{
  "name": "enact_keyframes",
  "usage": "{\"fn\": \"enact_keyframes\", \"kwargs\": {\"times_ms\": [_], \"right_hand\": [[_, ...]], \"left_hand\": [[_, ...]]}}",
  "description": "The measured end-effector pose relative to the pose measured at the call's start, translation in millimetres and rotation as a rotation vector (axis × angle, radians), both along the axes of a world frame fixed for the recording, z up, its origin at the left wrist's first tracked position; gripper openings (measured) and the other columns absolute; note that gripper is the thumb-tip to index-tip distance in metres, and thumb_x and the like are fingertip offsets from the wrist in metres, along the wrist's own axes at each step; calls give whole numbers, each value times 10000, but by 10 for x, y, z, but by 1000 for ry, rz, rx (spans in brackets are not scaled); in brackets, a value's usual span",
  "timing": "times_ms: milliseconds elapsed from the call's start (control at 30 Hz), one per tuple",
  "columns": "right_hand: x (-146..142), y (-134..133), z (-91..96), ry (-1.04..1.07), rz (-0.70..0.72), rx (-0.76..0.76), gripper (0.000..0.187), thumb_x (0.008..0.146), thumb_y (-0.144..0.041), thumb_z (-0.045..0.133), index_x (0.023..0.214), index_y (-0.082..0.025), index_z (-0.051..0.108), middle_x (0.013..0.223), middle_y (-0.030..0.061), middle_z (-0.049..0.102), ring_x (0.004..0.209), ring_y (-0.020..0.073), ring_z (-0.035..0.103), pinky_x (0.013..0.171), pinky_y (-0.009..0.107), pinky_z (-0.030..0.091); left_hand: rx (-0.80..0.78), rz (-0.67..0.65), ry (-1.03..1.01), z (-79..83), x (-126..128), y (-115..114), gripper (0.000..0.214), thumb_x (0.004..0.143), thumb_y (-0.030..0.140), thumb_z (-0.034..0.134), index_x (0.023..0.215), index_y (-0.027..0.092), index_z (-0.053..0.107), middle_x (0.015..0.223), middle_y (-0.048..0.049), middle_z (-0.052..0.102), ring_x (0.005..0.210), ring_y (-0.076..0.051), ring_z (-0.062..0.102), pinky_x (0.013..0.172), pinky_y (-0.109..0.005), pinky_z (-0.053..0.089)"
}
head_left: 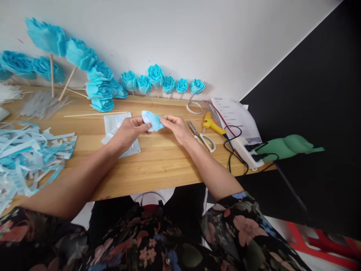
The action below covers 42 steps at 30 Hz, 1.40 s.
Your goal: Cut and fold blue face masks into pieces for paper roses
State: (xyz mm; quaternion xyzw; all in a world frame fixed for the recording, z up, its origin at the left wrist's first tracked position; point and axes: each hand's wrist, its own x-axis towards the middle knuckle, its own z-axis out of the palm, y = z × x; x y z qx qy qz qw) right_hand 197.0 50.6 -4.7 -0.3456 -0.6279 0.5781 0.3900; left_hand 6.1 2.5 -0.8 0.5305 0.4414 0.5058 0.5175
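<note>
A folded blue-and-white piece lies at about three o'clock from the left hand, whose thumb and fingers are clamped on it, and at nine o'clock from the right hand, which pinches its opposite end; scissors rest at four o'clock from the right hand

Free passage over the bare wooden tabletop from its front edge up to the left hand and right hand; scissors, yellow glue gun and power strip obstruct rightward, strip heap leftward, blue flowers rearward.
</note>
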Motion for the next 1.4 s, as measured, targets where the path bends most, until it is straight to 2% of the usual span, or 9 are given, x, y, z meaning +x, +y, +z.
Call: {"fn": "enact_keyframes", "kwargs": {"times_ms": [200,367,500,667,833,933,1033,1233,1400], "right_hand": [[19,49,-53,129,130,-169,402,714,-555,816,734,-183,665,721,-19,598,682,95,506,661,236,417],[22,40,-41,110,142,-279,439,656,-553,860,724,-178,642,652,-42,524,581,74,413,530,231,339],[18,29,-29,95,132,-274,372,713,-493,842,786,-173,667,668,-44,538,580,68,425,511,222,332],[4,-2,-14,82,174,-265,336,773,-437,820,952,-183,691,714,-47,581,568,59,445,502,216,328],[-3,-13,-49,76,196,-209,390,794,-535,785,926,-185,673,697,-39,592,572,63,484,492,197,355],[-8,-9,-79,53,161,-157,501,813,-679,700,844,-182,648,724,0,634,630,94,565,525,204,436],[-13,-9,-76,24,136,-131,556,823,-732,649,902,-182,668,843,44,696,712,122,627,592,223,505],[-34,-17,-34,-31,154,-37,512,776,-540,786,1141,-195,690,1146,67,732,972,177,667,716,233,540],[-52,2,-91,22,79,-1,451,764,-467,792,1110,-194,696,1142,61,750,1062,212,672,888,302,555]], "left_hand": [[18,-30,-21,6,0,-11,260,719,412,792,816,171,780,799,-58,750,737,-175,635,728,-315,522],[-6,-39,-39,-9,3,-9,244,723,387,777,836,171,772,831,-66,756,772,-195,660,718,-314,531],[-38,-7,-76,-8,21,-10,246,747,379,744,882,173,738,848,-67,732,793,-203,664,702,-315,527],[-60,91,-133,18,21,-17,377,759,379,738,1078,187,676,886,-41,712,786,-192,657,713,-327,530],[-59,145,-133,-16,0,10,268,718,370,788,850,169,671,740,-25,681,638,-148,602,610,-279,477],[-71,210,-145,-59,-9,39,268,693,385,807,787,178,665,693,-16,673,601,-137,581,575,-264,456],[-71,250,-158,-89,-19,62,259,694,380,807,786,182,667,684,-9,676,607,-137,592,580,-262,462],[-83,262,-163,-57,-11,50,227,709,335,809,768,174,660,672,0,663,611,-129,595,609,-261,477],[-132,263,-127,-5,25,23,235,699,335,831,748,176,665,643,7,643,561,-116,560,538,-236,439]]}}
